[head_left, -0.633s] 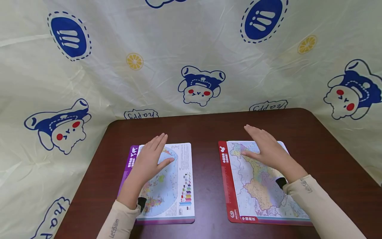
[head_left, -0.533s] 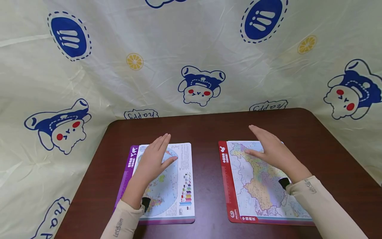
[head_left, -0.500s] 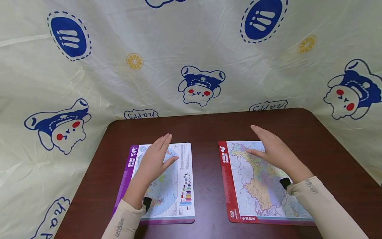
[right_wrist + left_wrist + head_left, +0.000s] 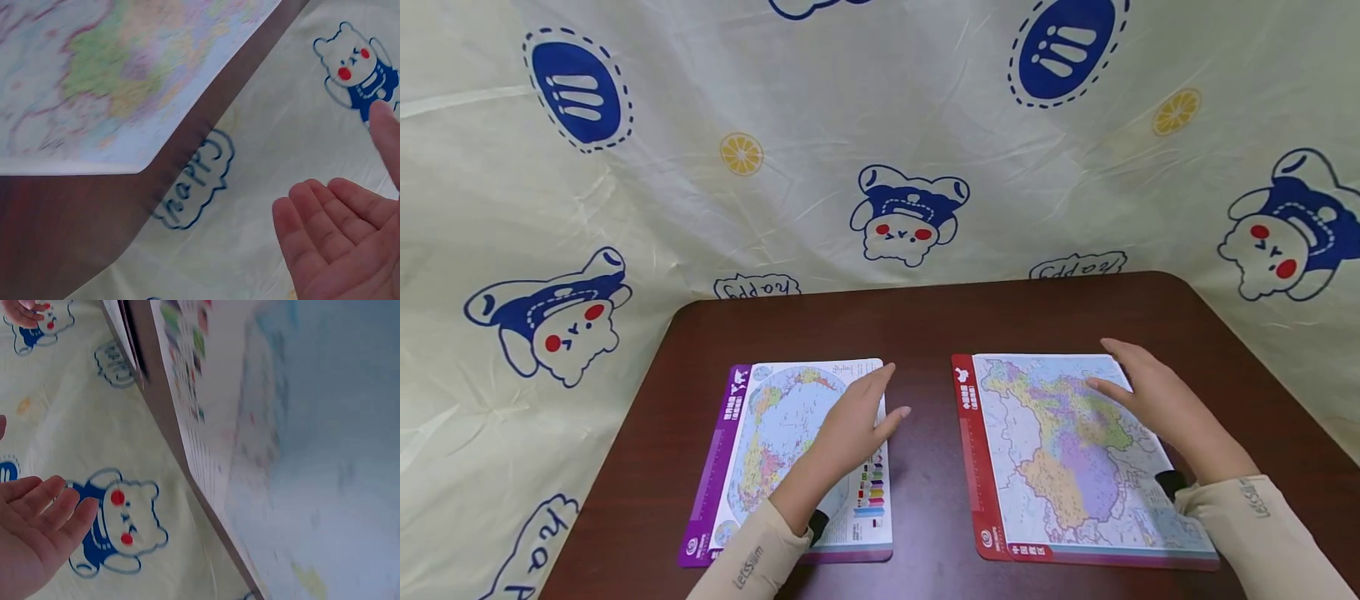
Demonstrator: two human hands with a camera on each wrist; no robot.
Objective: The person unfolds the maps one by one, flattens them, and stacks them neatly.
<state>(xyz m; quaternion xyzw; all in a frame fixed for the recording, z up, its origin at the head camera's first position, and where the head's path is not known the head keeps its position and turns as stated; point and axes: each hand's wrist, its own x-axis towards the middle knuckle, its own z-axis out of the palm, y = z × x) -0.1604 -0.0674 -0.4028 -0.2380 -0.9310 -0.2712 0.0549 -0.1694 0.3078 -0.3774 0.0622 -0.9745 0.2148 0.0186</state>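
Observation:
Two flat map boards lie side by side. On the left is a world map board point(image 4: 786, 417) with a purple strip down its left edge. On the right is a China map board point(image 4: 1060, 467) edged in red. My left hand point(image 4: 847, 427) is over the right part of the world map, fingers extended and thumb apart, hiding some of the print. Over the right edge of the China map is my right hand point(image 4: 1168, 404), its fingers also straight. Each wrist view shows its palm, left hand point(image 4: 40, 531) and right hand point(image 4: 340, 237), holding nothing.
Both boards rest on a dark brown table point(image 4: 917, 325) with rounded far corners. A gap of bare tabletop separates them. Behind stands a pale sheet point(image 4: 820, 217) printed with blue cartoon bears, ovals and orange slices.
Both hands have moved to the right and slightly closer to me, uncovering more of each map's left part. The two map boards stay in place on the table.

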